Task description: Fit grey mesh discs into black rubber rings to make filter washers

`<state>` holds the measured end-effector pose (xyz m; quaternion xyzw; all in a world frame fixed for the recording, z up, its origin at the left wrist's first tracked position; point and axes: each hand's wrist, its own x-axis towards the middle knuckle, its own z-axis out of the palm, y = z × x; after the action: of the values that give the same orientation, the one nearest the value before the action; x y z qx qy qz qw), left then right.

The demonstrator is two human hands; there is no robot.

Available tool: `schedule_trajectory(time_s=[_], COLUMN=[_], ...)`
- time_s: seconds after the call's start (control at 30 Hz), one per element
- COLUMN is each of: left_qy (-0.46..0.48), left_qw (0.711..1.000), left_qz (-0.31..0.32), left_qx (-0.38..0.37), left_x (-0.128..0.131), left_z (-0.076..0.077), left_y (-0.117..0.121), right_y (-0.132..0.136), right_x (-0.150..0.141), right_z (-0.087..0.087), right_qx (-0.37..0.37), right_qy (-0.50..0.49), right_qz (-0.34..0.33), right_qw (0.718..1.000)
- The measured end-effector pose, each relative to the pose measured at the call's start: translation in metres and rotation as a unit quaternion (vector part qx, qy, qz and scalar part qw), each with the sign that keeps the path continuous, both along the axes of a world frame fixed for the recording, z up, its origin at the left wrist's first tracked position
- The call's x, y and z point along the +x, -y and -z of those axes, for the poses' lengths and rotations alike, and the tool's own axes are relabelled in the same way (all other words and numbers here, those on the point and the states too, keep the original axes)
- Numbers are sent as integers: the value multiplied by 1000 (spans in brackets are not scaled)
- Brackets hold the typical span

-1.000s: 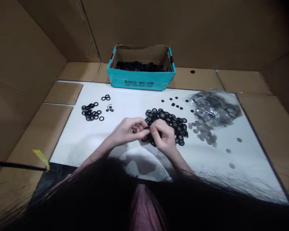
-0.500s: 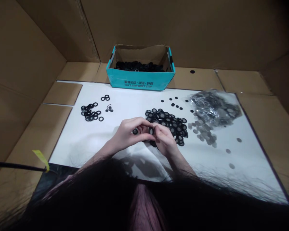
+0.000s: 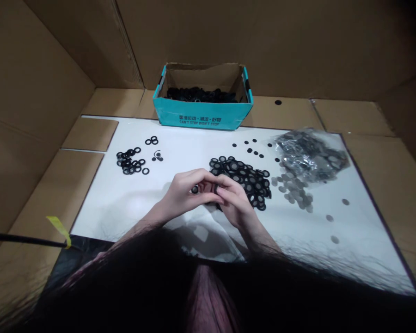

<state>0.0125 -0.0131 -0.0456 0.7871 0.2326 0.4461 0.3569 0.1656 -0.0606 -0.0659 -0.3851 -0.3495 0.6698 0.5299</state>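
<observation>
My left hand (image 3: 187, 187) and my right hand (image 3: 236, 200) meet at the fingertips over the white tabletop. Between them they pinch a small black ring (image 3: 216, 188), now mostly covered by my right fingers. Another black ring (image 3: 194, 189) shows through the gap of my left hand; whether it is held or lies behind cannot be made out. Just beyond and to the right of my hands spreads a pile of black rings with grey discs in their centres (image 3: 249, 178). My right hand partly hides the pile's near side.
A teal box (image 3: 203, 115) holding many black pieces stands at the back. Bare black rings (image 3: 128, 162) lie at left. At right are a clear plastic bag of discs (image 3: 310, 155), loose grey discs (image 3: 296, 189) and small black discs (image 3: 255, 153). Cardboard walls (image 3: 263, 46) surround the table.
My right fingers have closed further over the held ring, whose grey centre showed before and is now hidden. My left hand has hardly moved.
</observation>
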Motion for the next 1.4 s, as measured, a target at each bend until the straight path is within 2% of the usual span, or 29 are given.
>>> schedule_trajectory(time_s=[0.3, 0.57, 0.83, 1.2, 1.4], left_qy=[-16, 3, -25, 5, -21], left_qw=[1000, 1000, 1000, 998, 998], left_qz=[-7, -31, -3, 38, 15], left_qx=[5, -2, 10, 47, 59], left_x=[-1, -3, -3, -1, -4], left_z=[2, 3, 5, -1, 1], left_y=[-1, -3, -3, -3, -3], right_y=[0, 1, -1, 3, 4], right_x=[-3, -1, -5, -8, -5], right_z=[-3, -3, 0, 13, 11], right_qx=[-30, -47, -50, -50, -34], right_qy=[-8, -26, -57, -72, -26], right_qz=[25, -6, -14, -22, -2], right_qw=[999, 999, 997, 996, 999])
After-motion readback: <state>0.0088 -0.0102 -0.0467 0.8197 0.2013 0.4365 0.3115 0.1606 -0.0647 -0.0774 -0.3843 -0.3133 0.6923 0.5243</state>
